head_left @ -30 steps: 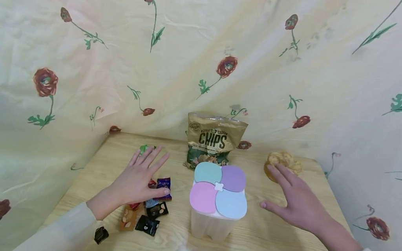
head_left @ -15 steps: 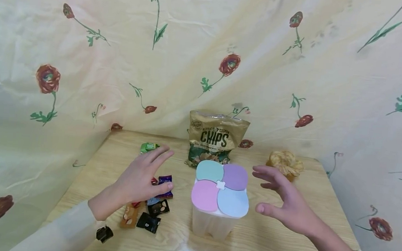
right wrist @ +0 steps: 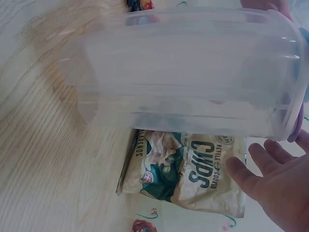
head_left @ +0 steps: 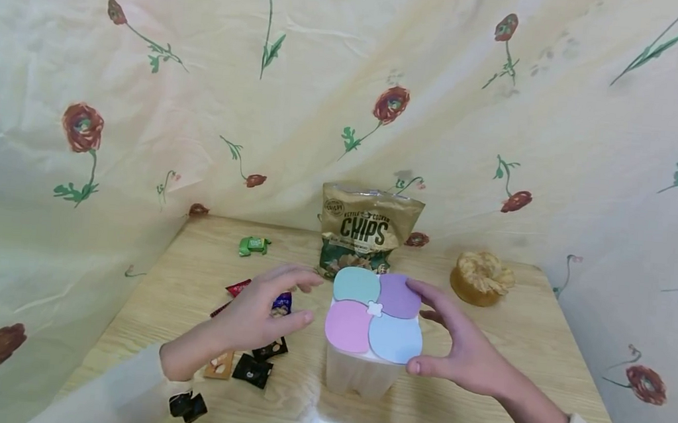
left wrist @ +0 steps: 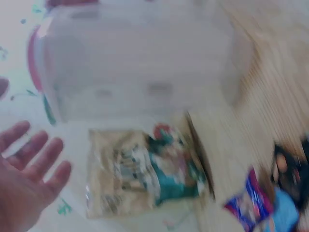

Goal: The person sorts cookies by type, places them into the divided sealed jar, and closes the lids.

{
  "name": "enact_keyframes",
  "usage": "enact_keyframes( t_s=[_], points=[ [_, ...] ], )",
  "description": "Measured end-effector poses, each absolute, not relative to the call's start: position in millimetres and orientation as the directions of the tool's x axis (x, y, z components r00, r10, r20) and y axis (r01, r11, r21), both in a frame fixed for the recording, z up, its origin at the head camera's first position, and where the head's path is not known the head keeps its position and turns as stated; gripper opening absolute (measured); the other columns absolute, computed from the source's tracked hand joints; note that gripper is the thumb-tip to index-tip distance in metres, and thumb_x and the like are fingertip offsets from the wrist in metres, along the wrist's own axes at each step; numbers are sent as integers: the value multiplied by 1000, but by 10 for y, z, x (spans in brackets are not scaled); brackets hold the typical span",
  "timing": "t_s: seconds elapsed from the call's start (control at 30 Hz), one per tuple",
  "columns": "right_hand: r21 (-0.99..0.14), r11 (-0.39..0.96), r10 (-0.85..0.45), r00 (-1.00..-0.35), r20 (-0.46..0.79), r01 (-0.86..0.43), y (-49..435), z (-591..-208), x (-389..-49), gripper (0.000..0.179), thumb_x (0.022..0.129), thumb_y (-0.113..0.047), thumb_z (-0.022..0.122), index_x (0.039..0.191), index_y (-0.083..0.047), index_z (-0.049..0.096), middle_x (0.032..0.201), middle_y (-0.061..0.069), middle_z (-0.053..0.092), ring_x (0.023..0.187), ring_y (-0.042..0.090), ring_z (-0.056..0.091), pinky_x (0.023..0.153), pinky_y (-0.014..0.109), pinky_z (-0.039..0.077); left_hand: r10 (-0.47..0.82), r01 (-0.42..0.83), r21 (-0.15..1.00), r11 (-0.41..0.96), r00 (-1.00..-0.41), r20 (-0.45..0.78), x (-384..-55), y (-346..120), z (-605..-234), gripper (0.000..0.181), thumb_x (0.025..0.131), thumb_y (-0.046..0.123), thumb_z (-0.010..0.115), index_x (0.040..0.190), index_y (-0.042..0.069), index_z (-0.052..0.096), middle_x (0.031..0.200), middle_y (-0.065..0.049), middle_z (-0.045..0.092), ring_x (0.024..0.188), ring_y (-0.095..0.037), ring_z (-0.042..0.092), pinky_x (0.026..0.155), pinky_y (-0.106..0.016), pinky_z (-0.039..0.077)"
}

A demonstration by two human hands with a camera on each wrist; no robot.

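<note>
A tall translucent plastic container (head_left: 362, 376) stands upright on the table, its lid (head_left: 349, 326) made of teal, purple, pink and blue panels. My right hand (head_left: 464, 352) is at the lid's right side, fingers loosely bent and thumb near the blue panel's corner. In the right wrist view, that hand's fingers (right wrist: 258, 159) lie just beside the lid edge, around nothing. My left hand (head_left: 254, 312) hovers left of the container with a gap between them, over small wrapped snacks. Relaxed, spread fingers (left wrist: 41, 164) show in the left wrist view, holding nothing.
Behind the container stands a gold and green chips bag (head_left: 364, 232). Black packets (head_left: 253, 371), a tan packet (head_left: 219, 365), a red packet (head_left: 238, 288) and a purple packet (head_left: 282, 305) lie left. A green wrapped sweet (head_left: 254, 246) and a ruffled-topped pastry-like thing (head_left: 481, 280) sit farther back.
Both hands have moved inward toward the container from either side, and their fingers have bent more. The right hand has reached the lid's side. Container and snacks stay in place.
</note>
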State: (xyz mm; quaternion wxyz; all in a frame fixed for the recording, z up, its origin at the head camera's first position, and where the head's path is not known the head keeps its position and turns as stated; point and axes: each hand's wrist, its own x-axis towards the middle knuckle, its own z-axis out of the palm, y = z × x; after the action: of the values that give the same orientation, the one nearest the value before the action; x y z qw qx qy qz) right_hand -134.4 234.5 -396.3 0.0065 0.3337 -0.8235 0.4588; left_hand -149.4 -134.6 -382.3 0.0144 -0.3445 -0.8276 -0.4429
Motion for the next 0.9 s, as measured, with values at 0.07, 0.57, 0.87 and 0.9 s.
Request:
enact_keyframes(
  t_s=[0.07,0.57,0.87,0.9],
  points=[
    [-749,352,-546,-773,323,-561,2340,-3964,-1354,110,70,-17,93,161,-16,31,161,1,40,145,16,43,110,30,45,554,524,794,309,-778,298,-1453,-1293,-3770,36,101,25,66,137,25,63,124,7,66,111,-16,65,94,-38,55],
    [-752,377,-565,-778,275,-540,2331,-3899,-1362,107,75,-18,91,162,-17,28,160,1,39,141,12,47,108,35,48,510,266,879,396,-860,30,-1387,-1107,-3488,25,95,21,73,117,10,75,103,0,73,92,-16,65,77,-29,55],
    [-745,401,-556,-788,266,-534,2319,-3878,-1356,105,75,-21,91,161,-18,30,159,1,41,140,12,48,107,34,49,497,23,939,344,-852,-162,-1402,-1072,-3414,25,93,19,76,114,7,76,89,-3,70,74,-17,57,62,-26,48],
    [-747,402,-554,-790,261,-529,2314,-3867,-1352,105,75,-21,91,161,-18,30,159,1,41,140,12,48,107,34,49,497,0,942,336,-849,-177,-1403,-1071,-3407,24,93,19,75,113,6,77,87,-3,69,74,-17,56,62,-26,47]
  ],
)
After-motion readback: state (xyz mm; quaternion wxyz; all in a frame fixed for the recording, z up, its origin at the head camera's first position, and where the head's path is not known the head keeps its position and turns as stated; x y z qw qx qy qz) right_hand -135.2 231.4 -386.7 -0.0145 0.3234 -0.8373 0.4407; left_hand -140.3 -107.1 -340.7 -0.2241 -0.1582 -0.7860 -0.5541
